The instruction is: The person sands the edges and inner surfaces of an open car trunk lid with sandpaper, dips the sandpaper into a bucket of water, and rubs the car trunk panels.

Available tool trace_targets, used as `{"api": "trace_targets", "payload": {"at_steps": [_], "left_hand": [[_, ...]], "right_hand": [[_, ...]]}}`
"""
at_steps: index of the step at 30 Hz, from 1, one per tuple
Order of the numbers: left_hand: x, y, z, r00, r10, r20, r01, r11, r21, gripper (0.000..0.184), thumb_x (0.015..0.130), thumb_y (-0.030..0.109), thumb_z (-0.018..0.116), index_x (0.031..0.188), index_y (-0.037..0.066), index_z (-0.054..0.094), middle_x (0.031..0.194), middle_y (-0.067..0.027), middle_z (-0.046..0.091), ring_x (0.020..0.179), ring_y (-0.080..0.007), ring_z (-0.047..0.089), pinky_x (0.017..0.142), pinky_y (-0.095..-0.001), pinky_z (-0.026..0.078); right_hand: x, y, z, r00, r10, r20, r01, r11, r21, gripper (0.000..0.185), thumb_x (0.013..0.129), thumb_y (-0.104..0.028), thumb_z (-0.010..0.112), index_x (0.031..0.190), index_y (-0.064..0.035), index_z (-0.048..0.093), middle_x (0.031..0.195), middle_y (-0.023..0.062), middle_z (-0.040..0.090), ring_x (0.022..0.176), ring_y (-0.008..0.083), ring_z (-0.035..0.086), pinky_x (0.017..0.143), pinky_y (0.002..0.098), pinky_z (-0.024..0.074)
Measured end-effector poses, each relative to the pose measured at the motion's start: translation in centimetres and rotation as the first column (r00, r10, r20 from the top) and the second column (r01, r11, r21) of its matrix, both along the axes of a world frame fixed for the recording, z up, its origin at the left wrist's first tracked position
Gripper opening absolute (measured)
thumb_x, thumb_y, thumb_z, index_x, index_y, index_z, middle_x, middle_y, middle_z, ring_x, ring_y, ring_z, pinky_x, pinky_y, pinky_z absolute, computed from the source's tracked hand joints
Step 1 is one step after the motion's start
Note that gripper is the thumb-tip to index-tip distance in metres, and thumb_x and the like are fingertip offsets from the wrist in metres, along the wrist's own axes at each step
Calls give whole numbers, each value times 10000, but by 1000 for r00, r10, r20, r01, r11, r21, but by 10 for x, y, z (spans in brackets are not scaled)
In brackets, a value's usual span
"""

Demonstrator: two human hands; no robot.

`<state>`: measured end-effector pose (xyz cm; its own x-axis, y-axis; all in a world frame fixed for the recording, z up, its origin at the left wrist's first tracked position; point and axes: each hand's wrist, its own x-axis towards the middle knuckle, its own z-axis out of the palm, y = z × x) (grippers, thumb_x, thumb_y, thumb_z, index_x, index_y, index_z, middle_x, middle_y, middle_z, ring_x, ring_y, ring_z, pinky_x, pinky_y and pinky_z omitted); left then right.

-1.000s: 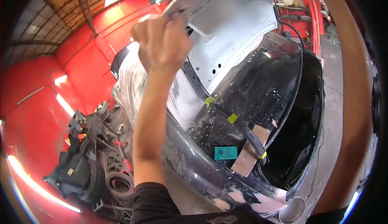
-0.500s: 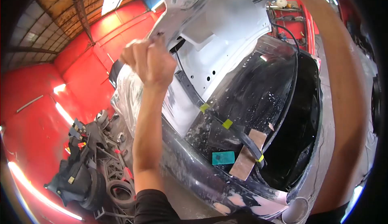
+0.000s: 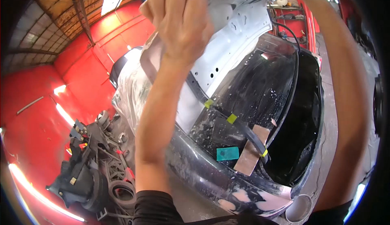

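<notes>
My left hand (image 3: pixel 185 28) is raised at the upper middle, its fingers curled over the edge of a large pale car panel (image 3: pixel 239 42) with holes in it. The panel stands tilted up above the dark car body (image 3: pixel 195 156). On the right my right arm (image 3: pixel 349 91) reaches up to the top edge of the view; the fingers of that hand are cut off. A black rubber strip (image 3: pixel 219 111) with yellow-green tape pieces (image 3: pixel 232 118) runs across the dark surface below. A teal block (image 3: pixel 227 153) and a flat tan board (image 3: pixel 245 162) lie on the car.
A grey bucket (image 3: pixel 298 208) stands by the car's near corner, where pinkish patches (image 3: pixel 268 202) show. To the left lie car parts and a tyre (image 3: pixel 122 193) on the floor. Plastic sheeting (image 3: pixel 132 89) hangs beyond, before a red wall (image 3: pixel 32 99). Shelves (image 3: pixel 290 16) stand at the back right.
My left hand has moved up and to the right, and the pale panel has shifted upward with it. The right arm has barely moved.
</notes>
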<state>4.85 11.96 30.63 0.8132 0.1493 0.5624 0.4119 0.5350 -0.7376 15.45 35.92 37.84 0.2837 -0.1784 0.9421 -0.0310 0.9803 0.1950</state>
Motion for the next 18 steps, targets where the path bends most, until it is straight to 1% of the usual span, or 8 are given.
{"api": "trace_targets", "payload": {"at_steps": [5,7,10,11,12,13,15,18], "left_hand": [[19,-7,-62,945,-141,296,181,977,-111,191,819,1,804,869,69,632,810,-70,579,678,-259,514,677,-377,393],[27,-15,-105,739,-276,615,401,913,-71,215,780,-26,769,899,56,610,837,-92,566,744,-305,520,678,-432,386],[48,-31,-147,163,-350,922,491,840,232,226,781,-33,777,916,40,611,830,-112,574,706,-319,544,618,-419,432],[54,-31,-159,198,-343,918,489,846,210,212,802,-27,776,920,35,612,833,-112,590,706,-297,555,623,-394,447],[60,-27,-172,234,-332,914,485,855,186,198,823,-20,775,924,31,613,835,-113,605,706,-274,567,629,-369,463],[65,-21,-187,272,-317,908,478,864,159,186,844,-14,775,928,27,613,838,-113,621,707,-252,579,634,-344,478],[65,-7,-229,423,-244,872,490,872,7,226,833,-21,764,1024,29,655,941,-138,654,801,-290,644,713,-353,526],[97,-6,-253,352,-72,933,382,921,-74,321,828,-10,765,1136,22,680,1103,-173,671,952,-333,691,831,-375,556]], "right_hand": [[16,-12,-13,990,143,17,-144,983,110,635,960,-399,631,1504,-92,523,1560,226,483,1485,321,416,1253,418,240],[16,-14,-62,986,163,-41,-158,980,118,631,956,-406,646,1500,-107,528,1551,228,490,1475,318,430,1265,432,203],[69,-80,-172,945,224,237,-223,974,-33,436,1029,-222,619,1389,23,611,1254,212,700,1149,325,687,1008,390,509],[80,-100,-204,676,582,453,-416,808,-417,457,990,-244,688,1330,55,628,1271,250,682,1125,373,686,997,430,510],[77,-115,-240,536,715,449,-430,688,-585,503,1004,-263,683,1372,68,595,1239,223,699,1112,322,687,990,407,509],[73,-127,-272,384,831,404,-407,544,-733,550,1017,-282,679,1413,81,561,1208,195,715,1100,271,688,983,384,509],[71,-149,-302,75,995,67,-415,92,-905,604,1034,-306,669,1475,75,511,1152,118,712,1084,171,648,973,340,501],[68,-135,-333,35,996,-87,-360,-68,-930,560,1029,-267,674,1450,75,535,1121,81,687,1067,119,608,968,287,485]]}}
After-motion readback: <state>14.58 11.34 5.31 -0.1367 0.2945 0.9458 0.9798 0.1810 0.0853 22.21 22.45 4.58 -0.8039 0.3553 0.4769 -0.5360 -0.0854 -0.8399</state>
